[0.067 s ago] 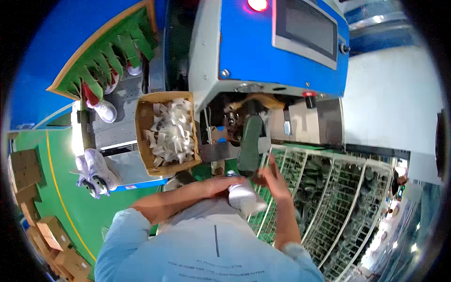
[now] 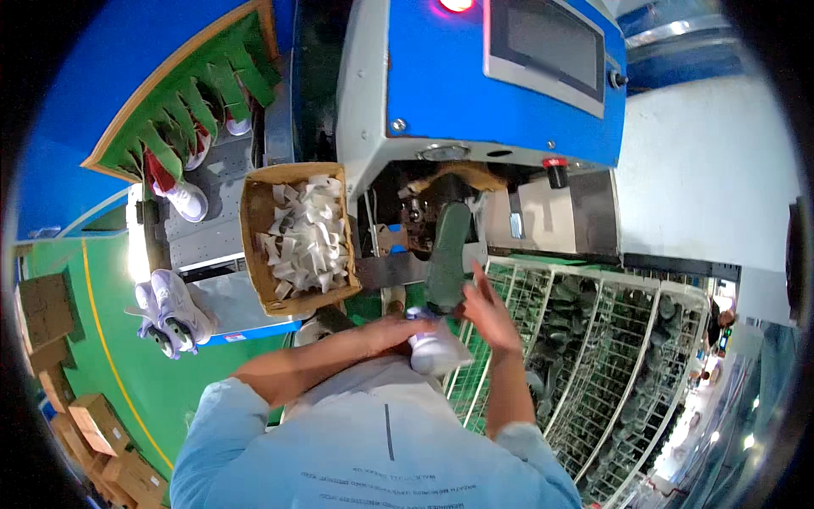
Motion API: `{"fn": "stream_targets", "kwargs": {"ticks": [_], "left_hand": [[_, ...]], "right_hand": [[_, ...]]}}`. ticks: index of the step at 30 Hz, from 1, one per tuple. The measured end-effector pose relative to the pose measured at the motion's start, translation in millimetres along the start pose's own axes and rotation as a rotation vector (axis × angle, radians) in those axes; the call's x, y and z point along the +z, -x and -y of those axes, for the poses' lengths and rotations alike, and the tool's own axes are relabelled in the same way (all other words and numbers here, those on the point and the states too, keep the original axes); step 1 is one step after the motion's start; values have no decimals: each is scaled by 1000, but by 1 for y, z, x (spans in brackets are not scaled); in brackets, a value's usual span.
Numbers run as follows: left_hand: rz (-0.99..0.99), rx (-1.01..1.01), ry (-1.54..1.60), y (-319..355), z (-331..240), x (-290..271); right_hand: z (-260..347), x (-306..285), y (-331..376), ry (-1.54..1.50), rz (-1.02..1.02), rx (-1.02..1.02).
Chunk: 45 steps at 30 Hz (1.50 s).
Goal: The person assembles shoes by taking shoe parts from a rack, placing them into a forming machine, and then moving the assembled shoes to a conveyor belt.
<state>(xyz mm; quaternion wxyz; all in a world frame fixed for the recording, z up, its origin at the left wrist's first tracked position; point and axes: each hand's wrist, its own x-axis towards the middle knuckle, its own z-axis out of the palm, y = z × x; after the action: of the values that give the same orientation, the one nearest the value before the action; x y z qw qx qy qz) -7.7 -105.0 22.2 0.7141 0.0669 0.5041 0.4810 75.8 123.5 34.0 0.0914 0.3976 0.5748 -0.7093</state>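
Note:
A white and lavender sneaker (image 2: 434, 349) hangs low in front of my body. My left hand (image 2: 392, 334) is closed on it near its upper end; the fingers are partly hidden. Above the shoe, a dark green shoe-shaped form (image 2: 449, 254) stands tilted in the opening of the blue and white machine (image 2: 509, 106). My right hand (image 2: 492, 316) is beside the lower end of this form, with its fingers apart. Whether the fingertips touch the form, I cannot tell.
A cardboard box (image 2: 250, 246) of white strips sits left of the machine. Another pair of sneakers (image 2: 174, 310) rests on the left ledge. Further back, shoes come through a green-flapped opening (image 2: 191, 110). A white wire rack (image 2: 585, 365) with dark shoe forms stands on the right.
My right hand has shifted slightly left, closer to the green form's lower end. The sneaker in my left hand has moved a little up and left.

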Motion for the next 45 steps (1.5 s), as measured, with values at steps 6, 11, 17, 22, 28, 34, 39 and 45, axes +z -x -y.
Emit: {"fn": "stream_targets", "kwargs": {"ticks": [6, 11, 17, 22, 28, 34, 39, 45], "left_hand": [[-382, 9, -626, 55, -13, 12], [-561, 136, -832, 60, -46, 46], [-593, 300, -490, 24, -54, 100], [-703, 136, -237, -23, -51, 106], [-461, 183, -117, -70, -54, 114], [-355, 342, 86, -9, -54, 69], [-842, 772, 378, 127, 46, -4], [-1494, 751, 204, 209, 124, -36]], "right_hand": [[12, 68, 8, -385, 35, -253], [5, -50, 49, -435, 137, -374], [-13, -152, 141, -588, -295, -588], [6, -227, 199, -995, -230, -978], [51, -367, 195, -1595, 208, -1366], [95, -435, 162, -1615, -175, -1096], [97, -414, 158, -1437, -257, -955], [93, -233, 100, -802, -410, -743]]}}
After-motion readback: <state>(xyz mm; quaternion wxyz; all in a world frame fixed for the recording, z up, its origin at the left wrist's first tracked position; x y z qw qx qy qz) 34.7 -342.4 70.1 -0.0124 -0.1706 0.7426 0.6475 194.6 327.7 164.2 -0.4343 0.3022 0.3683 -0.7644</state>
